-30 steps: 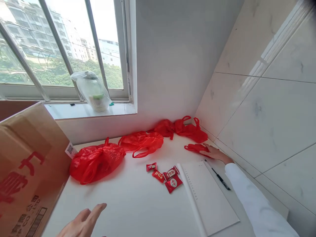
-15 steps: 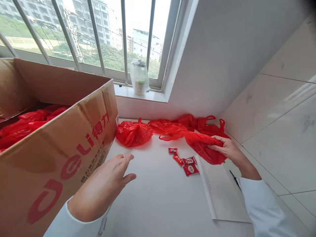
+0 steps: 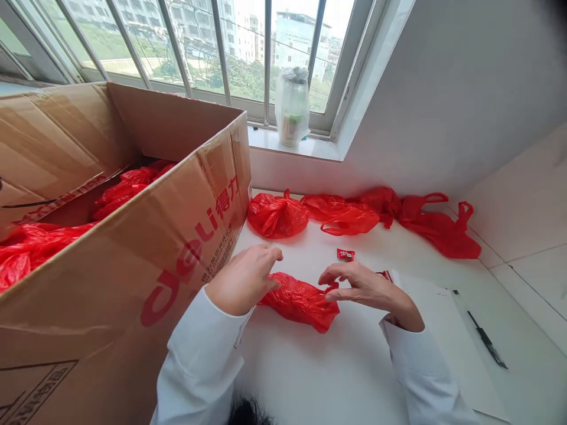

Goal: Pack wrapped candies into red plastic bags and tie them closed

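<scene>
A crumpled red plastic bag [image 3: 299, 300] lies on the white table between my two hands. At its left end is my left hand [image 3: 245, 280], fingers stretched out and thumb apart, with the thumb by the bag's edge. My right hand [image 3: 365, 287] hovers at the other end with curved fingers spread from the thumb; the thumb tip is close to the bag's upper right corner. Whether either thumb touches the plastic I cannot tell. Just behind lies a small red wrapped packet [image 3: 346, 255]. Another packet [image 3: 384, 275] is mostly hidden by my right hand.
On the left stands a large open cardboard box [image 3: 190, 218] with red bags inside. A knotted red bag [image 3: 278, 217] and several loose red bags [image 3: 341, 213] line the wall. Right are paper sheets [image 3: 436, 330] and a black pen [image 3: 487, 339]. A wrapped jar [image 3: 292, 109] occupies the sill.
My right hand has moved left, bringing the red bag from the right side to the table's middle, and its grip has loosened. My left hand has come beside the bag. The view has shifted left.
</scene>
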`<action>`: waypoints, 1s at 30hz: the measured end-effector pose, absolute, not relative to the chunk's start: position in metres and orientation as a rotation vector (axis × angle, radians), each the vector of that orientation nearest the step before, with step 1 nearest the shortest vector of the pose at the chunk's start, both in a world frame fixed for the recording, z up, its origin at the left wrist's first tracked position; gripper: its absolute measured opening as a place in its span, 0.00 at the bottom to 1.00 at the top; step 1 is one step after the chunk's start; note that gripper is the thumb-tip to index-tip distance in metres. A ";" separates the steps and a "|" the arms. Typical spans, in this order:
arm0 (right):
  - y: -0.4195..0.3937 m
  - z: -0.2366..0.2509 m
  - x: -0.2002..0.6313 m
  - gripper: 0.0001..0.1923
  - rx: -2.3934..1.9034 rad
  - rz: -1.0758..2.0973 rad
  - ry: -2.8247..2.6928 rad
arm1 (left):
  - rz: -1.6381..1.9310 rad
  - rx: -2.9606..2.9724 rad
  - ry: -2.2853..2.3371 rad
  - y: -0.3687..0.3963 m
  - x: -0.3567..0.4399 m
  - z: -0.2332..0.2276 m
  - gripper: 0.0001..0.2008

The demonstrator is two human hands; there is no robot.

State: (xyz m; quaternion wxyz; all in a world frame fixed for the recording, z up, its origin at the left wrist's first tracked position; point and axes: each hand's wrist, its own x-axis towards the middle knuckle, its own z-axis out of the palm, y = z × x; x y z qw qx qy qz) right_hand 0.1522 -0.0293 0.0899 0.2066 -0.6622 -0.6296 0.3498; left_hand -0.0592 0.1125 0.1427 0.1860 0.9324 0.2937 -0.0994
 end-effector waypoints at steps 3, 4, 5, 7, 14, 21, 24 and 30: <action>-0.030 0.092 0.130 0.19 -1.902 0.786 -1.865 | -0.414 2.603 0.744 0.110 -0.039 0.132 0.21; -0.029 0.093 0.121 0.21 -1.914 0.711 -1.911 | -0.453 2.603 0.719 0.109 -0.032 0.127 0.23; -0.027 0.092 0.113 0.22 -1.930 0.637 -1.962 | -0.489 2.605 0.697 0.109 -0.027 0.121 0.24; -0.023 0.090 0.102 0.17 -1.979 0.521 -2.041 | -0.546 2.613 0.666 0.109 -0.018 0.111 0.22; -0.021 0.089 0.134 0.09 -2.097 0.389 -1.842 | -0.424 2.600 0.493 0.123 -0.010 0.109 0.06; -0.036 0.100 0.169 0.13 -2.024 0.656 -1.578 | -0.299 2.553 0.429 0.144 -0.026 0.119 0.14; -0.044 0.099 0.180 0.14 -2.048 0.828 -1.544 | -0.311 2.551 0.472 0.148 -0.033 0.118 0.16; -0.042 0.100 0.171 0.12 -2.076 0.603 -1.549 | -0.207 2.551 0.609 0.133 -0.037 0.127 0.16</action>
